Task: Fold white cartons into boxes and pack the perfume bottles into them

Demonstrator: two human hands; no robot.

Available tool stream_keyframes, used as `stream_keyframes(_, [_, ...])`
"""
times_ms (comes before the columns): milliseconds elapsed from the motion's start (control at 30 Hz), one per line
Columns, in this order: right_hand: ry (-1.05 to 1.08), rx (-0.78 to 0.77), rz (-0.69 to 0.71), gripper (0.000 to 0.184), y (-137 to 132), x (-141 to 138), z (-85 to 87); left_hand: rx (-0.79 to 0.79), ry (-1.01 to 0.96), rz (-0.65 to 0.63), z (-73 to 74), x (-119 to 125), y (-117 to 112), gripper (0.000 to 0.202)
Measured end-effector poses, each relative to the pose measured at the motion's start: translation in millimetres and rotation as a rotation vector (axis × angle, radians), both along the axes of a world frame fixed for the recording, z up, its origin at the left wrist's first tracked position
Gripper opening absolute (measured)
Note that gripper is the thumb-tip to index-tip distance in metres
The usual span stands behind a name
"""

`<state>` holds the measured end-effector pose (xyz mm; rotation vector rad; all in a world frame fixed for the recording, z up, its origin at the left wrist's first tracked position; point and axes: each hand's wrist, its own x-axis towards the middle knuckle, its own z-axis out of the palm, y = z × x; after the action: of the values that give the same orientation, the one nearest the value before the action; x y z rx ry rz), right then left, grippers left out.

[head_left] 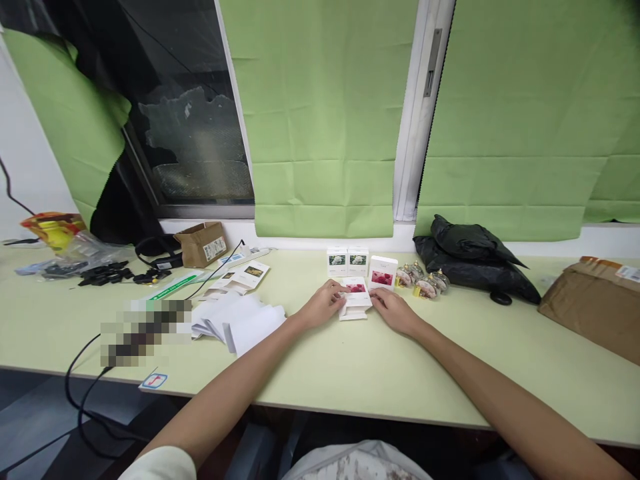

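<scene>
A small white carton (357,301) with a pink flower picture lies in front of me, its near end open and a flap sticking out towards me. My left hand (324,305) grips the carton's left side, fingers over its top face. On the opposite edge, the fingers of my right hand (395,311) are closed against it. Just behind stands a similar upright carton (383,270) with a pink picture. Two white boxes with white-flower pictures, a left box (337,263) and a right box (358,262), stand side by side further back. Several glass bottles (426,288) are to the right.
White paper sheets (255,323) and flattened cartons (245,277) lie left of my hands. Further left are a small cardboard box (201,245), black parts (107,273) and a black cable (75,393). Black plastic bags (470,263) and a large brown package (595,300) sit at right.
</scene>
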<state>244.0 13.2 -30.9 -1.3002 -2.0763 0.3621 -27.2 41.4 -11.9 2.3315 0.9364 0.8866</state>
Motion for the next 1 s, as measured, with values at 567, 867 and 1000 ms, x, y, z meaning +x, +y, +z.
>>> stream_keyframes(567, [0.198, 0.011, 0.088, 0.039, -3.1, -1.9, 0.7, -0.306, -0.212, -0.238, 2.2, -2.9, -0.3, 0.053])
stream_keyframes(867, [0.097, 0.036, 0.079, 0.035, -1.0, -3.9, -6.1, -0.26, -0.179, -0.196, -2.8, -4.8, 5.3, 0.043])
stream_keyframes(1000, [0.061, 0.077, 0.065, 0.025, -3.6, -7.1, -4.6, -0.168, -0.149, -0.154, -6.2, -0.8, 6.6, 0.038])
